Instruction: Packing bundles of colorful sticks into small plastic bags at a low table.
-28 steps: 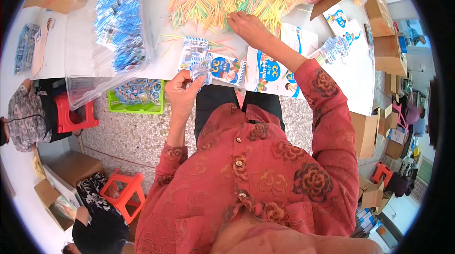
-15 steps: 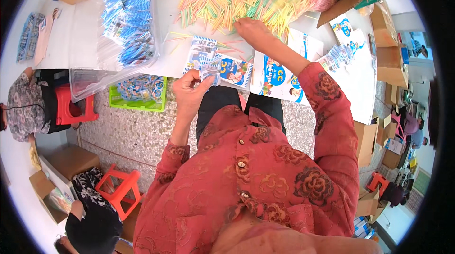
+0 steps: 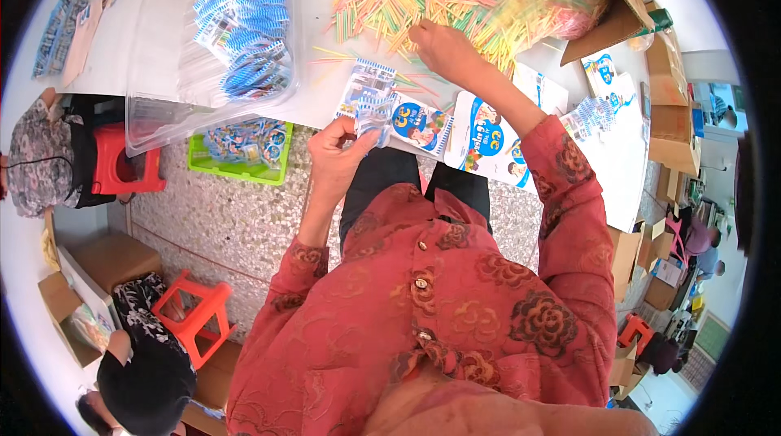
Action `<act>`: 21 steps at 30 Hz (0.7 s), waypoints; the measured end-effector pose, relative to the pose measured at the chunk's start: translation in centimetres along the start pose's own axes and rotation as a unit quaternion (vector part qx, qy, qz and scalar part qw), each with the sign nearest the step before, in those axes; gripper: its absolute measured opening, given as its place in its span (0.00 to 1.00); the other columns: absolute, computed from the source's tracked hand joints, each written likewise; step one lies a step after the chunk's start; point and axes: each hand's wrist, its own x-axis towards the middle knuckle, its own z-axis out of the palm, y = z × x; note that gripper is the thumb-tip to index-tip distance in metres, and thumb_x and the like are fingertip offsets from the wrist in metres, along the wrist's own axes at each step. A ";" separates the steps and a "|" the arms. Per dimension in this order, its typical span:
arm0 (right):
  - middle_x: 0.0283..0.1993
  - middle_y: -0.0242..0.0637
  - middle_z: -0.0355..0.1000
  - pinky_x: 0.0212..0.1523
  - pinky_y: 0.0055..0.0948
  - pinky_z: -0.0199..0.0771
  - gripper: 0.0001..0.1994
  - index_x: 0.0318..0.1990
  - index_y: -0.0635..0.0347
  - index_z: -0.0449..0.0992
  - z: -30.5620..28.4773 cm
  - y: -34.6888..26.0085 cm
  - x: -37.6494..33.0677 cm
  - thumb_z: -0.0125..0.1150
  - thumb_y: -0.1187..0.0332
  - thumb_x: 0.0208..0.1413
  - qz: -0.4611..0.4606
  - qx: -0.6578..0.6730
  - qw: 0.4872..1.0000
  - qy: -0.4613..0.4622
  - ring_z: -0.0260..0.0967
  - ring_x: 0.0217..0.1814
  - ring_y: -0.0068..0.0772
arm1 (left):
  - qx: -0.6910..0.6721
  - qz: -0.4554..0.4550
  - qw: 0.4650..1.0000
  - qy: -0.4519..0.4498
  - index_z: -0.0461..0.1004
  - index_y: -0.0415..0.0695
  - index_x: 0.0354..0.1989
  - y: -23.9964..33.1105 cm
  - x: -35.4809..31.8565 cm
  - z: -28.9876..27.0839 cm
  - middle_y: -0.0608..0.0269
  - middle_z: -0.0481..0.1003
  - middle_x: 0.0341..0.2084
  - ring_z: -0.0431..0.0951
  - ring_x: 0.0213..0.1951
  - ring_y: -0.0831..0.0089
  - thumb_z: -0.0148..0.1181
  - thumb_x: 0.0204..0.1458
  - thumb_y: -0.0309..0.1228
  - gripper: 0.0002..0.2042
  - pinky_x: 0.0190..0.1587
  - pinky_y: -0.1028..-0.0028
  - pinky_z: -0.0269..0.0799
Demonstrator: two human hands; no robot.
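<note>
My left hand is closed, with thumb and fingers pinching a small blue-and-white striped packet above the table's near edge. Under and around it lie flat printed packets in blue and white. My right hand reaches over the near side of a heap of thin coloured sticks, yellow, pink and green. Its fingers are curled together, and whatever lies between them is hidden. A white printed sheet with blue ovals lies below my right forearm.
A clear plastic tray of striped packets juts over the table edge at left. Below it stands a green crate of packets. At the far right, an open cardboard box leans by the heap. Red stools and people are at left.
The whole view has shifted a little, so the table's things sit slightly further right. My left hand still pinches the packet; my right hand stays at the heap with its fingers drawn in more.
</note>
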 end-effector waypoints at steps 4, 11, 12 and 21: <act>0.42 0.41 0.67 0.36 0.36 0.74 0.11 0.39 0.62 0.68 0.5 -0.9 5.0 0.52 0.77 0.45 -0.164 -0.007 0.984 0.073 0.70 0.42 0.42 | 0.006 0.004 1.000 -0.004 0.75 0.38 0.26 0.1 -0.1 -0.5 0.73 0.73 0.22 0.66 0.24 0.90 0.64 0.47 0.23 0.03 0.27 0.86 0.61; 0.41 0.33 0.62 0.36 0.22 0.73 0.12 0.39 0.57 0.68 2.8 -1.8 10.6 0.55 0.74 0.45 -0.411 -0.170 0.893 0.069 0.67 0.40 0.28 | -0.016 -0.009 1.000 -0.002 0.75 0.38 0.25 -0.4 -0.7 -1.0 0.72 0.74 0.22 0.66 0.23 0.89 0.63 0.46 0.22 0.03 0.26 0.85 0.61; 0.41 0.33 0.62 0.36 0.22 0.73 0.12 0.39 0.57 0.68 3.2 -1.7 11.0 0.55 0.74 0.45 -0.409 -0.171 0.894 0.070 0.67 0.40 0.28 | -0.016 -0.008 1.000 -0.005 0.75 0.38 0.25 -0.6 -0.6 -1.1 0.72 0.74 0.22 0.66 0.23 0.89 0.63 0.46 0.22 0.03 0.26 0.85 0.61; 0.30 0.31 0.66 0.29 0.23 0.74 0.04 0.29 0.57 0.69 4.9 -1.6 11.2 0.56 0.73 0.43 -0.427 -0.214 0.875 0.079 0.69 0.34 0.26 | -0.018 -0.010 1.000 -0.005 0.75 0.39 0.26 -0.7 -0.1 -1.3 0.73 0.73 0.22 0.66 0.24 0.89 0.63 0.46 0.22 0.03 0.27 0.86 0.60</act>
